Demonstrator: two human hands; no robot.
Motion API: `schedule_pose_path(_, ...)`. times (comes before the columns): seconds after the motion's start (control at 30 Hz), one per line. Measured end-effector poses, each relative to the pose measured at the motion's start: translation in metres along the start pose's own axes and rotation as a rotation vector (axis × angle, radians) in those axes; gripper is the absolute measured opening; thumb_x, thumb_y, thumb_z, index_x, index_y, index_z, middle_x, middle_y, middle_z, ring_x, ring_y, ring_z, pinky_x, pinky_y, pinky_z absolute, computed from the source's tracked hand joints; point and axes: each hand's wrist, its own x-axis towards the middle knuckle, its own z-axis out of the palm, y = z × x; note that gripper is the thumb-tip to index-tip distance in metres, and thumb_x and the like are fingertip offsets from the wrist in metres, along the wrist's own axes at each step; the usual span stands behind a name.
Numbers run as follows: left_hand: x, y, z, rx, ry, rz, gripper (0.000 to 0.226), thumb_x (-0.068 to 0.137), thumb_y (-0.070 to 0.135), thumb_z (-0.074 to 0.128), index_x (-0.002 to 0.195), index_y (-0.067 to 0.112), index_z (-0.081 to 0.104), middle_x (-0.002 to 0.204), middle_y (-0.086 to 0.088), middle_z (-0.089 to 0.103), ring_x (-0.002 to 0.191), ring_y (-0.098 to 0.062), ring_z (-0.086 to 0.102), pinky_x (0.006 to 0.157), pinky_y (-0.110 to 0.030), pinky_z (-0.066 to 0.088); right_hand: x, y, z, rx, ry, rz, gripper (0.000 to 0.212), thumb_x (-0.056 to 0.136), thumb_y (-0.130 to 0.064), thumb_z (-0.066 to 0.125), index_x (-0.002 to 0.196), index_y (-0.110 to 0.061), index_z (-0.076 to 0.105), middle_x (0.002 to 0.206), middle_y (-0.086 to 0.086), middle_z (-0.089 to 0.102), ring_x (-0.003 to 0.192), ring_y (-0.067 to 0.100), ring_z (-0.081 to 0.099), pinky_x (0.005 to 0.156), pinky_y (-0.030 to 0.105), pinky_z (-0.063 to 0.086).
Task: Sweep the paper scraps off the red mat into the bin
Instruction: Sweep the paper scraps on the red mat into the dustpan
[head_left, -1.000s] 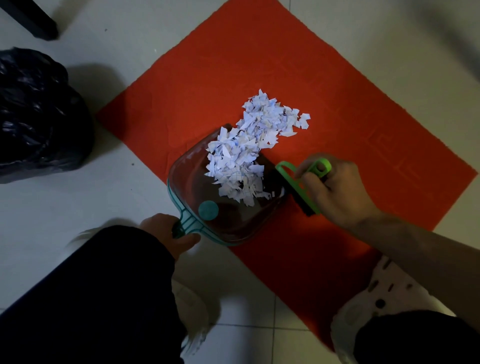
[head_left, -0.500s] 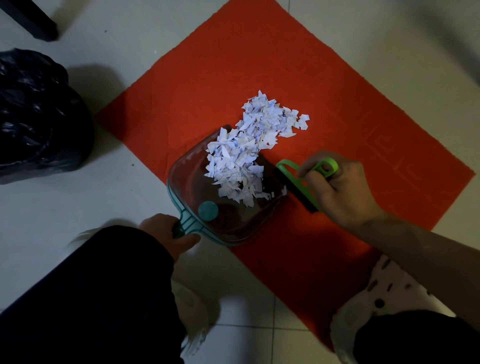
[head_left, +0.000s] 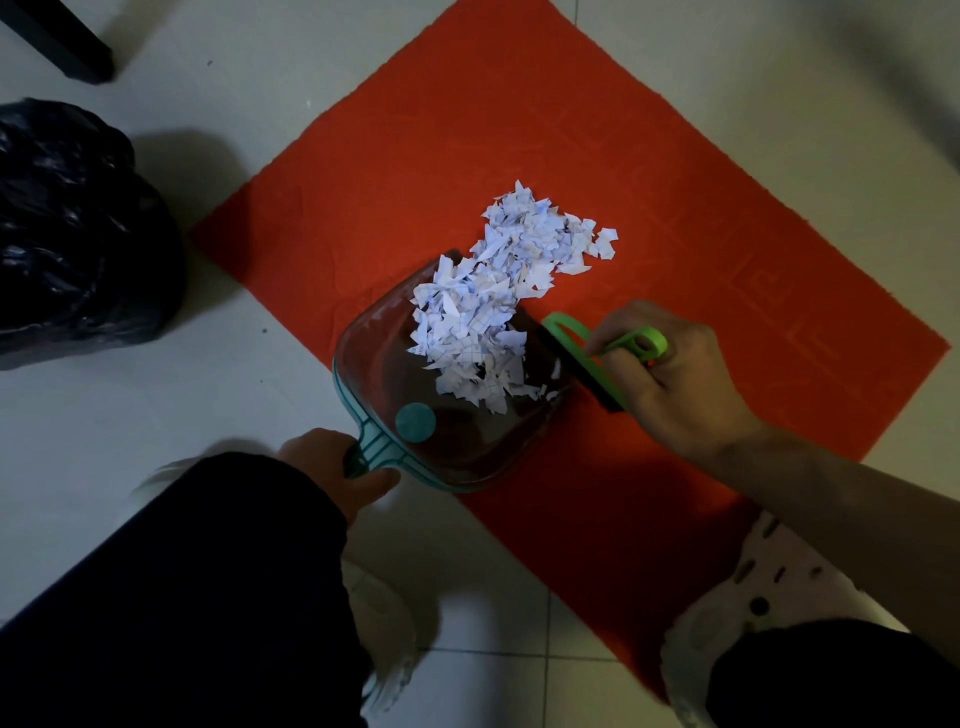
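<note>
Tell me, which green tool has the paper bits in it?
The teal dustpan, held by the left hand. The bright green brush in the right hand holds none.

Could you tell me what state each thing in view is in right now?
paper scraps: one heap, partly in the dustpan, partly on the mat.
dustpan: mouth on the mat, left hand gripping its handle.
brush: beside the dustpan's right edge, held by the right hand.
red mat: flat on the floor.
black bin bag: left of the mat.
</note>
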Motion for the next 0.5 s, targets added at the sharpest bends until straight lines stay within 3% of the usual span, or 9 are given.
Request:
schedule_pose_path(0.23,0.0016,-0.0018,0.0016,-0.015,-0.013,-0.004,0.046,0.090,0.043,0.061,0.058,0.018,0.040,0.057,0.002,0.039,0.051,-0.009,0.036,0.049,-0.015,0.023,-0.0029,-0.0002,-0.0034,0.012,0.015,-0.044,0.026,0.084,-0.017,0.044,0.078,-0.002,0.064,0.076,0.009,0.062,0.069,0.017,0.054,0.067,0.027,0.041)
schedule_pose_path(0.37,0.0015,-0.0022,0.0027,-0.007,-0.001,-0.012,0.047,0.089,0.045,0.061,0.057,0.018,0.040,0.057,0.001,0.039,0.057,-0.016,0.040,0.049,-0.016,0.023,-0.0030,0.0003,-0.0009,-0.004,-0.038,0.000,0.032,0.085,-0.024,0.042,0.077,-0.003,0.065,0.074,0.007,0.062,0.063,0.013,0.051,0.061,0.030,0.039)
schedule_pose_path(0.5,0.0023,-0.0016,0.0031,0.020,-0.001,-0.007,0.047,0.090,0.046,0.060,0.058,0.018,0.039,0.058,0.002,0.040,0.051,-0.007,0.035,0.049,-0.014,0.023,-0.0026,0.0001,-0.0020,0.003,-0.028,-0.051,0.029,0.086,-0.022,0.044,0.080,-0.003,0.065,0.078,0.007,0.060,0.066,0.018,0.053,0.064,0.030,0.041)
